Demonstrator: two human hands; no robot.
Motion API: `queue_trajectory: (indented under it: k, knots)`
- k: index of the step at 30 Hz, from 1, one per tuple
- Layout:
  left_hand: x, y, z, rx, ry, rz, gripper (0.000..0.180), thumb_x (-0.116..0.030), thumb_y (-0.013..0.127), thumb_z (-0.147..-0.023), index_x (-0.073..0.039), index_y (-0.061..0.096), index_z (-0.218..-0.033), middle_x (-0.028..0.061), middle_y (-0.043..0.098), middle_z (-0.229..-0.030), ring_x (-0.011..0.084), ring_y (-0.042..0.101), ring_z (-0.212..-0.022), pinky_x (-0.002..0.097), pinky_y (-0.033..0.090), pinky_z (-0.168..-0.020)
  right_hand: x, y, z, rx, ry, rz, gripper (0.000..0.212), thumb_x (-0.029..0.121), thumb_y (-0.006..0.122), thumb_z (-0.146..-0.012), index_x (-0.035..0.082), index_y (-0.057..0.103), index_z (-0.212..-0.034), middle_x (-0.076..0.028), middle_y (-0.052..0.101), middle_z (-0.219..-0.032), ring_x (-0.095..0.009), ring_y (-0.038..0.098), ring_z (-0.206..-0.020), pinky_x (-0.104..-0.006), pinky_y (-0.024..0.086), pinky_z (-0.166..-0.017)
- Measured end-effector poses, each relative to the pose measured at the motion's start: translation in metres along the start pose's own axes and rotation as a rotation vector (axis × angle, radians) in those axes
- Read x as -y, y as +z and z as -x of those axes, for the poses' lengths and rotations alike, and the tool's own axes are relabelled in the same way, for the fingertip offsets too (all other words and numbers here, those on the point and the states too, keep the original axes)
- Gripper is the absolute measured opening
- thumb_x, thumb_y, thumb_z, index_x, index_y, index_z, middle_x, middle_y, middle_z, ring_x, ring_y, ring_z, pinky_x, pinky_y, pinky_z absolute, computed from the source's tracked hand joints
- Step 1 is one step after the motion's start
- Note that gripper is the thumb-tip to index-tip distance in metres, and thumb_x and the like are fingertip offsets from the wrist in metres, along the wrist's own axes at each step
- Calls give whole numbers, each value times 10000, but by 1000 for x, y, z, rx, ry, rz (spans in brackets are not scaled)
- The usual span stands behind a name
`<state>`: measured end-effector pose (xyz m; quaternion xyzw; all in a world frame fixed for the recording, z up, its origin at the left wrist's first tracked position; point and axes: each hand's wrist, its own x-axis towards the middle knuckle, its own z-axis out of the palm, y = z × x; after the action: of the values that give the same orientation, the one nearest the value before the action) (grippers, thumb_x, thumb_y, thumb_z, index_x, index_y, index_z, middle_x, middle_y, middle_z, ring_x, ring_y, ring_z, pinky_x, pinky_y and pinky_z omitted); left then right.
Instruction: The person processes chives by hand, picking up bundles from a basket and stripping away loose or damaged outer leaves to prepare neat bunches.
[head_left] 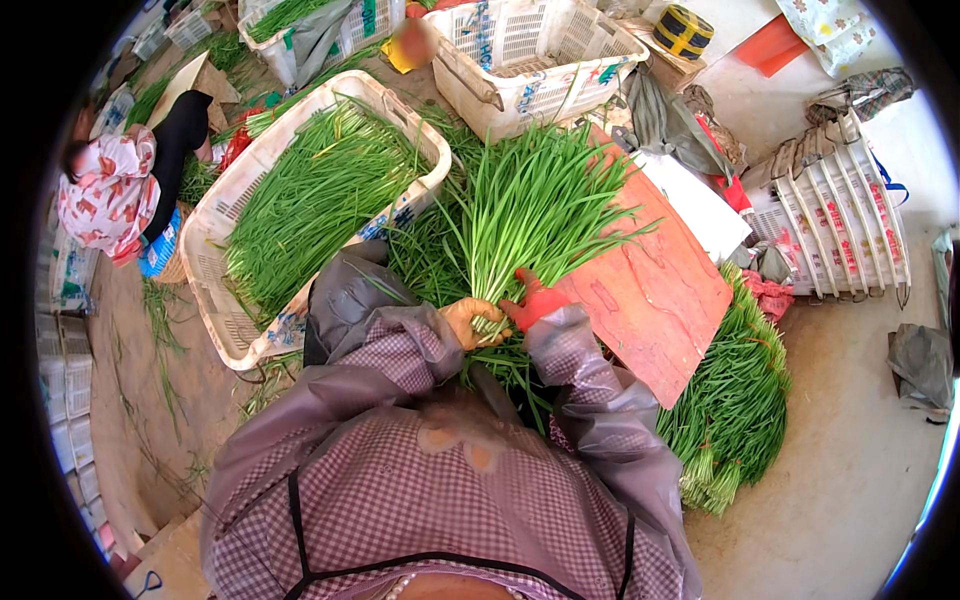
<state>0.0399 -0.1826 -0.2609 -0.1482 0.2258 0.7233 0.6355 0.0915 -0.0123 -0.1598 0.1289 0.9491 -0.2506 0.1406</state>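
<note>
Floor (830,400) w/ crates (548,108), hands (464,322) on green bunch (515,220), L gripping, R prob. too

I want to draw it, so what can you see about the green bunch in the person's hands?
The green bunch is many long, thin, grass-like leaves, fresh-looking and bright green, paler toward the stalk ends. The stalks gather close together near the person, and the leaves fan out away from the body. The left hand wraps the lower stalks; the right hand touches them from the other side. Some leaves spread over a reddish board. I can't tell whether it is tied.
</note>
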Motion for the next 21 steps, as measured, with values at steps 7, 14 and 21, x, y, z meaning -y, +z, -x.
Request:
queue_trajectory:
  k: [7, 14, 21]
  knots:
    - [1, -8, -1, 121, -51, 100, 234, -64, 604, -765, 73, 611, -954, 218, 654, -913, 370, 649, -908, 482, 544, -788, 21, -13, 7, -5, 35, 16, 484, 378, 629, -813, 23, 539, -1130, -215, 663, -924, -362, 652, -880, -432, 507, -770]
    - [-5, -3, 5, 128, -137, 27, 123, 4, 596, -817, 65, 613, -923, 204, 619, -931, 287, 616, -792, 320, 537, -673, 24, -19, 13, 61, -153, 210, 362, 270, 605, -829, 1, 597, -1072, -202, 656, -849, -364, 638, -829, -452, 497, -691]
    - [-6, 3, 7, 146, -194, -43, 55, 1, 611, -823, 45, 618, -853, 186, 620, -897, 181, 572, -710, 265, 498, -592, -6, -14, -11, 439, 139, -769, 208, 221, 700, -790, 17, 660, -786, -34, 523, -494, -108, 477, -426, -273, 347, -409]
